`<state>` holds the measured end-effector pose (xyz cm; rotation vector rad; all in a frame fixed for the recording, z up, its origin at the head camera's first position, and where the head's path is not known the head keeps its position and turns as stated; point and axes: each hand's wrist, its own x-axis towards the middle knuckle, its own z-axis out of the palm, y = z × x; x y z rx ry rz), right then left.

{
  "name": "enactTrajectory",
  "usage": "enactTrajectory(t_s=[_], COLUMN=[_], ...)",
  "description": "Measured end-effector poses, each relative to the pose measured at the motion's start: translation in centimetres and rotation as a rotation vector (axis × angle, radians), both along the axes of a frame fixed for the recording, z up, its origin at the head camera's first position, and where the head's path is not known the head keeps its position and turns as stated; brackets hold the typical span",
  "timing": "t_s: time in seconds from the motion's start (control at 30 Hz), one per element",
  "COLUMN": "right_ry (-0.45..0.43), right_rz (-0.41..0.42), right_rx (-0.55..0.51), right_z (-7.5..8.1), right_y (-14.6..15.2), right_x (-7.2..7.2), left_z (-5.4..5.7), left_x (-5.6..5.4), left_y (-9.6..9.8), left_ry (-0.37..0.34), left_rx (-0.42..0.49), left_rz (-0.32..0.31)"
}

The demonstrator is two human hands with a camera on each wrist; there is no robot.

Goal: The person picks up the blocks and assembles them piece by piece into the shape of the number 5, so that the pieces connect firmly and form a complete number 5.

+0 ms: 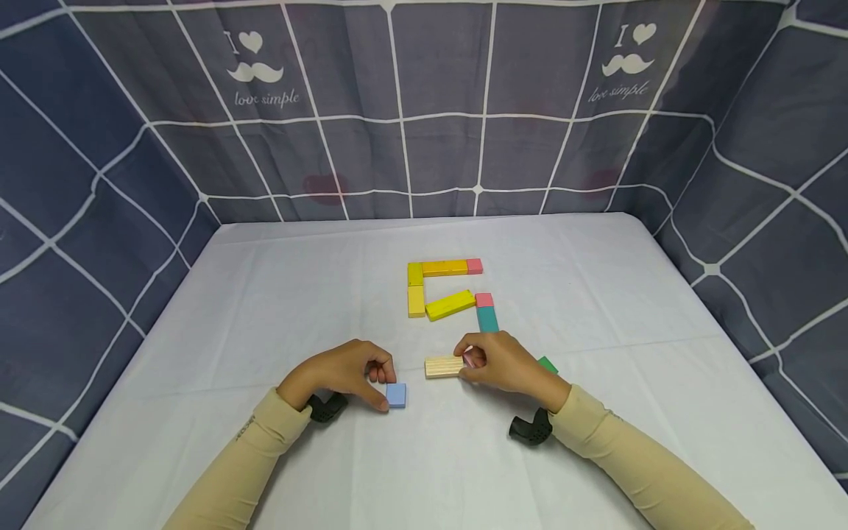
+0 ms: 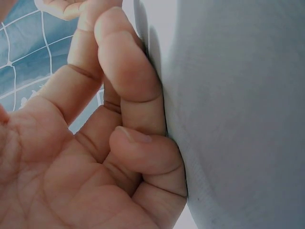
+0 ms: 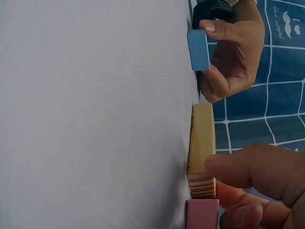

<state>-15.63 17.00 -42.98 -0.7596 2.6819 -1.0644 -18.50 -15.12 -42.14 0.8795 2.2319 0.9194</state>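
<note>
My left hand (image 1: pixel 347 372) pinches a small light-blue block (image 1: pixel 396 395); in the right wrist view its thumb and a finger sit at opposite sides of that blue block (image 3: pixel 199 50). To the right, my right hand (image 1: pixel 503 364) pinches the right end of a plain wooden block (image 1: pixel 442 367) lying on the cloth. A pink block (image 3: pixel 202 214) lies right at the end of this wooden block, mostly covered by my fingers in the head view. The left wrist view shows curled fingers (image 2: pixel 143 152) against the white cloth, the blue block hidden there.
Beyond my hands, yellow blocks (image 1: pixel 416 302) and a pink block (image 1: pixel 474 266) form an angular line. A tilted yellow block (image 1: pixel 450 305) leads to another pink block (image 1: pixel 484 299) and a teal block (image 1: pixel 487 319). A green block (image 1: pixel 548 364) shows partly behind my right hand. Grid-patterned curtains (image 1: pixel 437 154) surround the table.
</note>
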Motion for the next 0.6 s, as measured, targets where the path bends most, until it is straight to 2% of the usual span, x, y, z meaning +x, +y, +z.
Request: enactTrajectory(t_s=[0.6], right_ry=[0.014], right_rz=[0.008], right_rx=[0.000], right_z=[0.20], right_y=[0.33], right_x=[-0.09], left_z=[0.05], left_x=[0.02], left_y=[0.04], left_ry=[-0.007], left_rx=[0.000], left_rz=[0.003])
